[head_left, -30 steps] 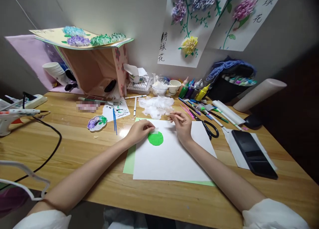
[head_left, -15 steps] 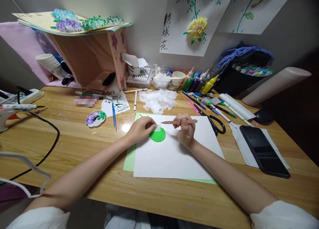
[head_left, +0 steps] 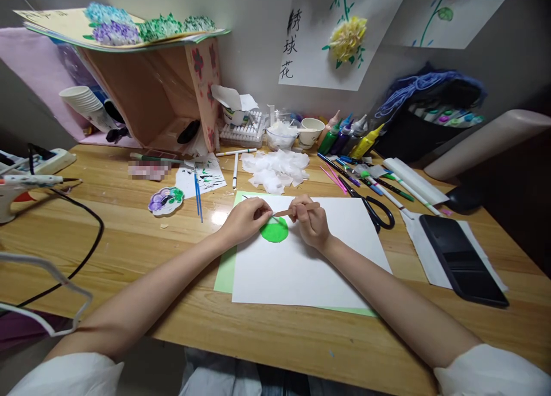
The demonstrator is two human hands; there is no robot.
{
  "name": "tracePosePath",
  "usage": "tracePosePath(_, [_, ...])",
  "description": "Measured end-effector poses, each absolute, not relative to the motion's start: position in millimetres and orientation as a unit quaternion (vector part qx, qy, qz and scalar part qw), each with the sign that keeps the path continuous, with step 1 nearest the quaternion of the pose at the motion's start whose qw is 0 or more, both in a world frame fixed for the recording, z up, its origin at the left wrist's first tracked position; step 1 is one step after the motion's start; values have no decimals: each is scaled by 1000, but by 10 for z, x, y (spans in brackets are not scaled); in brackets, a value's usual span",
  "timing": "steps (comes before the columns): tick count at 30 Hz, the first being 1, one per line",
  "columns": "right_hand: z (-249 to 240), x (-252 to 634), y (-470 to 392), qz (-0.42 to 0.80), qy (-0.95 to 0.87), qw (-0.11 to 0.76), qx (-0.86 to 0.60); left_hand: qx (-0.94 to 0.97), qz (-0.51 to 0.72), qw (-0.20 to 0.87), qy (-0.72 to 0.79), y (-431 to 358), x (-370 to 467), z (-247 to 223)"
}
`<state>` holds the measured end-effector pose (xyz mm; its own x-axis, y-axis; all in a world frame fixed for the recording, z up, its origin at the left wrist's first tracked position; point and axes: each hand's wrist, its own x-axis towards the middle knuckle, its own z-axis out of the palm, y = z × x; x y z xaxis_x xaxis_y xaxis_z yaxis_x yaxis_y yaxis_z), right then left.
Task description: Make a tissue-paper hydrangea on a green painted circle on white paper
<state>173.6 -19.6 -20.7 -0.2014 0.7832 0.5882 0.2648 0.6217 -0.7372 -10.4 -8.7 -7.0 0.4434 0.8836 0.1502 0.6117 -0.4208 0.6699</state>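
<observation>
On a white sheet of paper point(head_left: 310, 270) lies a flat bright green circle point(head_left: 274, 231). Over the circle's upper left edge, my left hand point(head_left: 246, 219) pinches a small pale, see-through paper piece point(head_left: 276, 219). My right hand point(head_left: 310, 221) grips a slim brown pointed stick point(head_left: 286, 212), its tip at the left fingertips and against the pale piece. Behind the sheet is a heap of torn white tissue pieces point(head_left: 275, 169). Fingers partly hide the pale piece.
Black-handled scissors point(head_left: 379, 213) lie by the sheet's right edge, with pens and a phone point(head_left: 462, 261) beyond. Leftward are a paint palette point(head_left: 166, 202), blue brushes point(head_left: 198, 195) and a glue gun point(head_left: 26, 186) with its black cable. Paint bottles point(head_left: 344, 138) stand behind.
My right hand has moved left, bringing the stick's tip from just off the pale piece to touching it at my left fingertips. My left hand stays by the green circle. The view has shifted slightly.
</observation>
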Motion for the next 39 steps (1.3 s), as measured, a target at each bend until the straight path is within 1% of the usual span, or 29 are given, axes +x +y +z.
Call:
tracePosePath(4, [-171, 1720, -197, 240, -744, 509, -359, 806, 243, 271, 468, -79, -100, -77])
tracePosePath(10, [-188, 1721, -179, 239, -729, 514, -384, 802, 248, 274, 470, -69, -102, -73])
tracePosePath(17, [-242, 1733, -184, 268, -682, 555, -393, 798, 251, 288, 466, -66, -116, -81])
tracePosePath(24, [-200, 1725, -197, 248, -731, 525, -359, 800, 253, 288, 462, -64, -111, -84])
tracePosePath(29, [-201, 1721, -193, 228, -727, 527, -377, 801, 253, 286, 462, -70, -110, -71])
tracePosePath(36, [-214, 1713, -183, 244, -717, 530, -381, 801, 252, 287, 461, -75, -113, -63])
tracePosePath(39, [-242, 1725, -189, 254, -702, 551, -373, 802, 255, 284, 459, -73, -116, -69])
